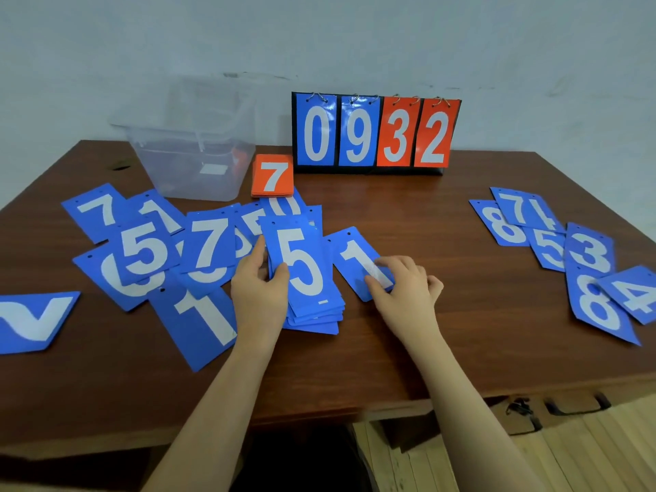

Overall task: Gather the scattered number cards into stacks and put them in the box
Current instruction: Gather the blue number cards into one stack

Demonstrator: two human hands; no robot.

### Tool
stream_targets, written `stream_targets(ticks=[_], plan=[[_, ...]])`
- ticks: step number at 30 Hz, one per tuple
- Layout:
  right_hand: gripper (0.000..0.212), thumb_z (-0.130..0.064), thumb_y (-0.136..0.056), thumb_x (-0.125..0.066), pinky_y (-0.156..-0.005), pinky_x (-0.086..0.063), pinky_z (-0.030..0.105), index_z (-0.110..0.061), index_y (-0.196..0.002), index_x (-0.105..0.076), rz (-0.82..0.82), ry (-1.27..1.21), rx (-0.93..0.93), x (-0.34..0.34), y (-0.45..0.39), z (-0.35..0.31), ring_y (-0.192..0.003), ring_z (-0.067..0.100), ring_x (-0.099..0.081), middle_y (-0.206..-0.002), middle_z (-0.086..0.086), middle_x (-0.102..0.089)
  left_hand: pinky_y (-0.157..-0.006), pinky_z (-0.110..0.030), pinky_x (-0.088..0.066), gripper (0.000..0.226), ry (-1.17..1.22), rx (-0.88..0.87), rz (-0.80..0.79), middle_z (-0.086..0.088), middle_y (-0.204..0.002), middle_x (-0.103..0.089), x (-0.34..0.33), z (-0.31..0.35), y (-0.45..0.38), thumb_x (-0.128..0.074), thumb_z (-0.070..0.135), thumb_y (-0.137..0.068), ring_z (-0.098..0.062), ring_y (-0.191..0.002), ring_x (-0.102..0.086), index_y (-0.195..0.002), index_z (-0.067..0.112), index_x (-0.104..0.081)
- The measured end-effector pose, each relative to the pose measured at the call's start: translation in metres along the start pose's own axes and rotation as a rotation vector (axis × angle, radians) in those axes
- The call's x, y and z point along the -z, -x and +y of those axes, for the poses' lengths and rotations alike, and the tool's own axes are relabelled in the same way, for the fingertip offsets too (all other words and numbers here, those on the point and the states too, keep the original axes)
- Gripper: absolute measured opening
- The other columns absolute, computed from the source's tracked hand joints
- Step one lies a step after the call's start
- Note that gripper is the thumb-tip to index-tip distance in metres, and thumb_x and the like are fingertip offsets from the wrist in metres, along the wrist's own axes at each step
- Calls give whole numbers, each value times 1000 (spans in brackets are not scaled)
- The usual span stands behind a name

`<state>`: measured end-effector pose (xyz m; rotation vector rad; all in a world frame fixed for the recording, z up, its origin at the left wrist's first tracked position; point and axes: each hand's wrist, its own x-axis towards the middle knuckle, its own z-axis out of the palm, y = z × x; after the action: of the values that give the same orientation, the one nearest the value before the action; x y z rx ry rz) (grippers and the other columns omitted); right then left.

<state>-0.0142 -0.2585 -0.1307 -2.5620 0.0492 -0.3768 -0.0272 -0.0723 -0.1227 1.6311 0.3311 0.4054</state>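
i see the left hand (pixel 261 282) gripping the left edge of a blue stack (pixel 309 278) mid-table, thumb on top of the 5 card, fingers curled along the side. the stack lies flat, lower cards fanned out a bit at the near end. right hand (pixel 404 282) is on a single blue 1 card (pixel 356 261) just right of the stack, fingers curled over its near corner, thumb at the edge; looks like a pinch. loose blue cards overlap in a pile on the left (pixel 149 250), with another loose group far right (pixel 582 264). a small orange stack (pixel 272 175) with 7 on top sits just beside the clear plastic box (pixel 191 150) at the back left of the table (pixel 443 349). flip scoreboard (pixel 374 133) behind reads 0932.
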Motion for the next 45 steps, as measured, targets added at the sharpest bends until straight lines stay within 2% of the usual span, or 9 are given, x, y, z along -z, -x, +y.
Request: stream_targets(ticks=[6,11,15,19,25,30,35,41,45], plan=[[74,-59,-80,-59,-110,-14,44,-15,-136,-39,-165,164,-212,-5,-12,-7,-136,25,-21,-148,3,-27,-80,-45,-56,50,-3,3,17,-2,-121,-55,6,5,-1,-57,12,-90,-11,-102,-59,-137,20,-42],[61,-40,-79,-70,-106,-18,41,-16,-127,-40,-94,27,-250,-3,-9,-13,-126,25,-34,-131,1,-41,-77,-44,-57,50,-21,3,33,-3,-121,-56,13,5,0,-56,14,-91,-16,-108,-58,-138,22,-41],[35,-5,-89,-53,-101,-29,34,-16,-121,-46,103,-233,-54,4,1,-21,-110,16,-50,-120,-2,-53,-77,-45,-56,49,-34,-25,65,0,-113,-54,21,5,5,-55,13,-92,-13,-99,-59,-138,21,-41],[40,-6,-94,-49,-94,-45,29,-23,-130,-46,223,-585,8,9,16,-44,-109,1,-49,-123,-9,-53,-72,-40,-58,49,-32,-45,105,-2,-115,-54,33,5,7,-53,12,-92,-6,-81,-58,-139,21,-41],[38,-10,-94,-52,-89,-53,29,-25,-129,-49,114,-856,-17,-4,35,-88,-116,6,-52,-125,-10,-56,-63,-12,-50,53,15,-42,135,8,-120,-45,54,12,16,-52,11,-93,-7,-102,-53,-142,20,-34],[34,-8,-90,-56,-78,-39,7,-24,-120,-57,48,-779,46,-26,46,-121,-96,-9,-49,-106,-10,-52,-73,-15,-48,52,-34,-96,172,11,-113,-43,68,14,19,-51,13,-94,3,-89,-51,-142,16,-34],[28,-16,-85,-64,-93,-44,35,-23,-113,-64,-11,-651,39,-46,43,-127,-102,23,-51,-97,-16,-40,-88,-37,-52,51,-13,-88,190,-2,-129,-50,83,9,11,-55,13,-91,-15,-114,-53,-140,15,-39],[45,-41,-97,-43,-112,-15,42,-26,-139,-44,-177,-161,-5,-51,0,-97,-138,20,-27,-152,-2,-29,-81,-40,-55,49,-5,-72,199,-3,-123,-51,95,3,-5,-55,12,-91,-17,-110,-56,-138,15,-41],[50,-48,-99,-28,-115,-1,43,-33,-146,-27,-373,166,130,-54,-17,-80,-146,14,-7,-158,-6,-12,-74,-35,-55,48,-22,-75,194,-5,-120,-53,96,1,-12,-55,13,-91,-18,-102,-59,-137,16,-43]])
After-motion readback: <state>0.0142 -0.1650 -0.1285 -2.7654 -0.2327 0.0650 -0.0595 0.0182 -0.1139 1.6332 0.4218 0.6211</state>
